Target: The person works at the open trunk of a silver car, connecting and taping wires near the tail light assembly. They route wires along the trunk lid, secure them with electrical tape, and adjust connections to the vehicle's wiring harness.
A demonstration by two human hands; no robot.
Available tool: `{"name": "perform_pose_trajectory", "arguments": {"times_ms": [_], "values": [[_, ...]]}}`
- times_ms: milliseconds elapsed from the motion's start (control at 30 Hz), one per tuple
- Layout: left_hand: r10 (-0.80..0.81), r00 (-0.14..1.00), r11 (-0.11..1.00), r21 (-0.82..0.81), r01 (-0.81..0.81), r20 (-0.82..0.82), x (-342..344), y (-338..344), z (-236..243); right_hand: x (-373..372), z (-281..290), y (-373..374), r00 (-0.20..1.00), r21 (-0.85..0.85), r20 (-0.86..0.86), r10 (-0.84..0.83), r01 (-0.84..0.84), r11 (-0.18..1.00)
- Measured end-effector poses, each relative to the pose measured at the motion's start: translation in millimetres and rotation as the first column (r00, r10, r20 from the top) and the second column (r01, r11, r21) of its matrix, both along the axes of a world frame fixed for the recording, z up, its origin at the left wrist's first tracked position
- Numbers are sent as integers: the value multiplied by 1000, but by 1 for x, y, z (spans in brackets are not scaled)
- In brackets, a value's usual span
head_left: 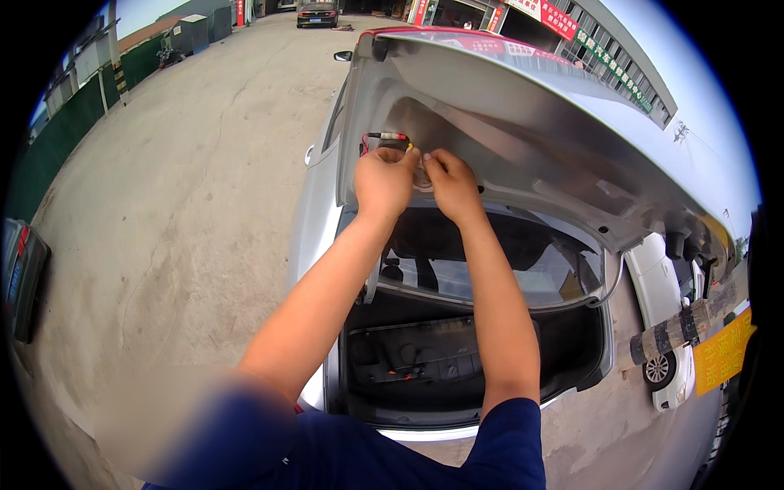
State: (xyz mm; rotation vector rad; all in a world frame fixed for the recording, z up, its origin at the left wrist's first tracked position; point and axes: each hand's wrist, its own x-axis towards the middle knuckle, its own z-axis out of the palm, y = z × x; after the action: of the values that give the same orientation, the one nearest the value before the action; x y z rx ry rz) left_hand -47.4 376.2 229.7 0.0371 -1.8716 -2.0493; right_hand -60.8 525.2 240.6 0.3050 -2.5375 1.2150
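Hands total two, left pinching one yellow-tipped wire, right's hold unclear, beneath one trunk lid.

Along the building at upper right, see a red banner and a green sign strip, both lettered in pale characters. Find more large characters on the yellow panel beside the dark-banded post. Note also a blue number plate, too small to read, on the dark car at the top.
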Motion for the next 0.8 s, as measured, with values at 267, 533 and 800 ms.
{"name": "perform_pose_trajectory", "arguments": {"times_ms": [267, 533, 800], "values": [[269, 963, 945, -193, -264, 1, -8, 20, 0, 7, -54, -17, 982, -468, -180, 61, -140, 873], [265, 957, 833, -472, -289, -118, -6, 10, -3, 23, -75, -8, 999, -448, -39, 15, -31, 893], [211, 962, 795, -543, -271, -172, -2, 4, -2, 50, -105, 16, 996, -507, -84, 43, -79, 859]]}}
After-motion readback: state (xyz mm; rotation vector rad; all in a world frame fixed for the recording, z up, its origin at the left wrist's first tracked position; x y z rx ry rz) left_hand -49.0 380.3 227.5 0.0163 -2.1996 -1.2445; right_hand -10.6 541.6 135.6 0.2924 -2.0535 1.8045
